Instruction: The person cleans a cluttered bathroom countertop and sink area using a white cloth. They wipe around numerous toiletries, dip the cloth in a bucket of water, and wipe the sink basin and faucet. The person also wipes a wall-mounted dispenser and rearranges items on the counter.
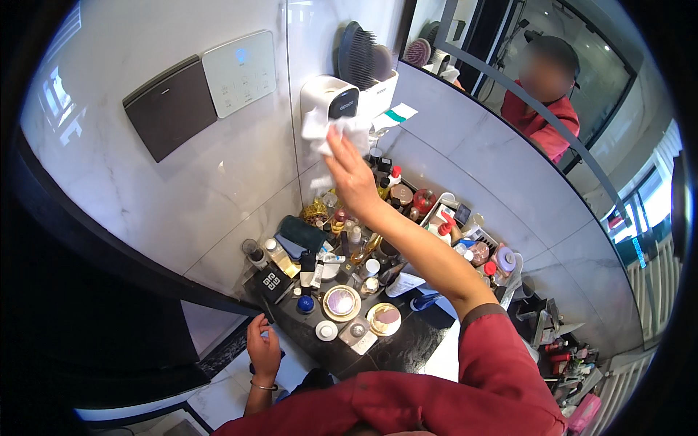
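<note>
My right hand (351, 177) reaches up and presses a white cloth (351, 133) to the front of a white wall-mounted dispenser (322, 90). The cloth is blurred and bunched under the fingers. A holder (384, 95) beside the dispenser carries a dark hairbrush (351, 52) and a paler round brush (383, 61). A white and green packet (401, 114) sticks out just below the holder. My left hand (263, 346) hangs low by the counter's front edge, fingers loosely curled, with nothing visible in it. Its nearest things are a black box (274, 282) and a blue-lidded jar (305, 304).
Bottles, jars and compacts crowd the black stone counter (305, 340) below my right arm. A gold-rimmed compact (342, 303) stands near its front. A pump bottle with a red top (444, 226) is near the back wall. A mirror (545, 136) and a control panel (240, 73) are on the walls.
</note>
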The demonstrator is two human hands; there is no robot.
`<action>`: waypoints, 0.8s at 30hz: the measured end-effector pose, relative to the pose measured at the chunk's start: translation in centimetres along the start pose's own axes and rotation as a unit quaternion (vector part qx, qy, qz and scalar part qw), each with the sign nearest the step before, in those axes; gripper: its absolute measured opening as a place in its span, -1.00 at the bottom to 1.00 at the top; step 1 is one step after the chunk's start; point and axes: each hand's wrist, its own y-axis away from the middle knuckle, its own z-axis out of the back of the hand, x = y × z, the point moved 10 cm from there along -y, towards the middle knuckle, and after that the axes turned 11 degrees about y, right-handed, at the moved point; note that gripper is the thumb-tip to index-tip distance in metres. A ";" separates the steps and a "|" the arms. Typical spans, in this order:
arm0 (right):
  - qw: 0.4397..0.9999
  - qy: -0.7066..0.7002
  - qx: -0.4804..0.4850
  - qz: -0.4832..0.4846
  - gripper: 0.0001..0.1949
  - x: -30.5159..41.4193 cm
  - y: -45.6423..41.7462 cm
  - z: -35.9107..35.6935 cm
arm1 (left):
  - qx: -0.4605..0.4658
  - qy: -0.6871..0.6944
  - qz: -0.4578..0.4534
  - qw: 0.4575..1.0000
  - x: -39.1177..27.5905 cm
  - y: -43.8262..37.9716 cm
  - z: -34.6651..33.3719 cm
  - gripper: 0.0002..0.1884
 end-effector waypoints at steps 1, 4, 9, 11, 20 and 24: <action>1.000 -0.014 -0.005 -0.008 -0.75 -0.1 0.5 0.4 | -0.003 0.014 0.007 1.000 -0.4 -0.2 -0.1 -0.65; 0.996 -0.047 -0.038 -0.064 -0.63 -0.8 -1.2 3.0 | 0.001 -0.011 -0.001 1.000 0.5 0.7 0.7 -0.65; 0.996 -0.002 -0.037 -0.077 -0.53 -1.2 -3.0 0.9 | 0.010 -0.010 0.036 0.999 1.0 0.5 0.5 -0.61; 0.996 -0.029 -0.015 -0.078 -0.55 -0.6 0.0 0.0 | 0.014 0.005 0.040 0.999 1.1 0.7 0.3 -0.61; 0.974 -0.069 0.070 -0.206 -0.30 -1.3 2.0 -2.0 | 0.004 -0.023 0.010 1.000 0.6 0.5 0.6 -0.63; 0.982 -0.046 0.061 -0.170 -0.31 -1.0 2.2 -0.8 | 0.013 -0.034 0.048 0.998 3.3 1.5 1.2 -0.62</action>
